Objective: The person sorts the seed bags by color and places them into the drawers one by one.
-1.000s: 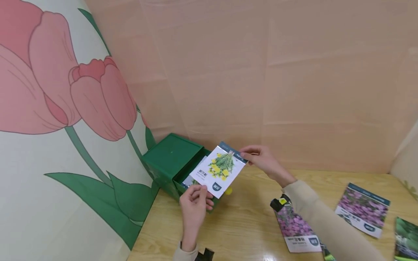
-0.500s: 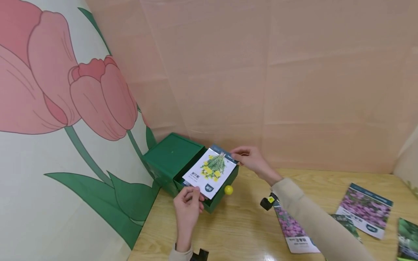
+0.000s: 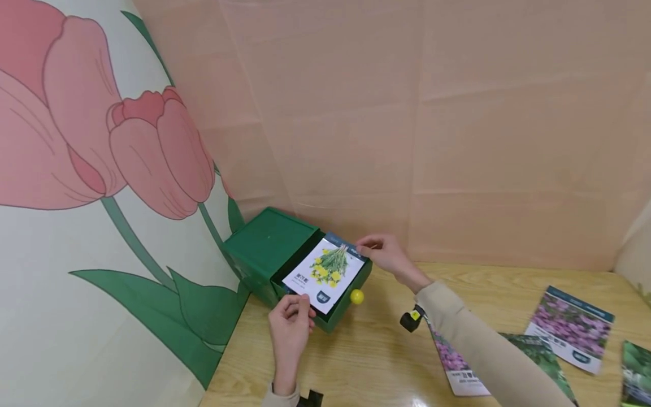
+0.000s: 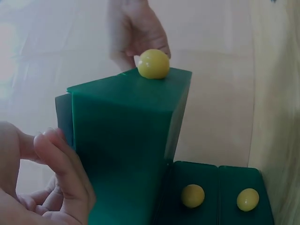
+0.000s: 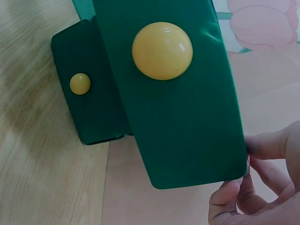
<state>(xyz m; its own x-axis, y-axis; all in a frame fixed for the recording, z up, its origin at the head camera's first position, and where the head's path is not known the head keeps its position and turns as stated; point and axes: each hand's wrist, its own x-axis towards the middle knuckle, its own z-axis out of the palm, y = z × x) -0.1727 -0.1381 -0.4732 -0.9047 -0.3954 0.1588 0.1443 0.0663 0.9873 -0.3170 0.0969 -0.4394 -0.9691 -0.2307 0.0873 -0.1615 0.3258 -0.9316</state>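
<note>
A white seed packet (image 3: 325, 274), printed with yellow flowers and green leaves, lies face up in the pulled-out drawer (image 3: 351, 299) of a green cabinet (image 3: 272, 240). The left hand (image 3: 289, 330) pinches the packet's near edge by the drawer's side. At the far corner, by the packet's dark blue band, the right hand (image 3: 389, 257) has its thumb and fingers on the packet. In the right wrist view the right hand's fingertips (image 5: 229, 190) sit close at the drawer front's corner. A yellow knob (image 4: 153, 64) sticks out from the drawer front.
Lower drawers with yellow knobs (image 4: 192, 196) show under the open one. To the right on the wooden table lie a pink-flower packet (image 3: 572, 328), another (image 3: 460, 370) partly under the right sleeve, and green packets (image 3: 539, 353). A tulip-painted wall (image 3: 152, 305) stands left.
Both hands have moved the yellow-flower seed packet left and down, from above the drawer into it. The right forearm has shifted left, uncovering more of a green packet.
</note>
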